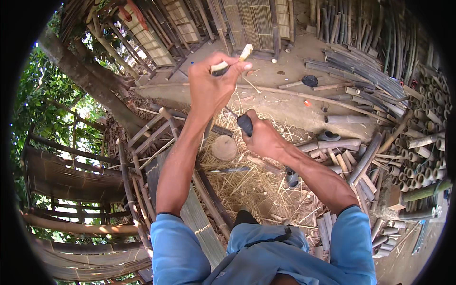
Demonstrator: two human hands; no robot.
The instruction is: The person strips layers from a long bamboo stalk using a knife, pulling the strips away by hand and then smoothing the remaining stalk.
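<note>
My left hand (211, 83) is raised in front of me, its fingers closed around a small pale piece with a dark side (219, 69). A whitish end (246, 52) sticks out past the thumb and fingertips; I cannot tell whether it belongs to the same piece. Lower and to the right, my right hand (266, 137) grips the black handle of a knife (245, 125). Its thin blade points up and left, close to the left wrist and partly hard to make out. Below the hands stands a round wooden block (224, 148).
Straw and shavings (256, 190) cover the ground around the block. Split bamboo strips (351, 66) and stacked bamboo tubes (422, 147) lie to the right. A bamboo bench (202, 223) runs along my left, and woven panels (251, 23) stand at the back.
</note>
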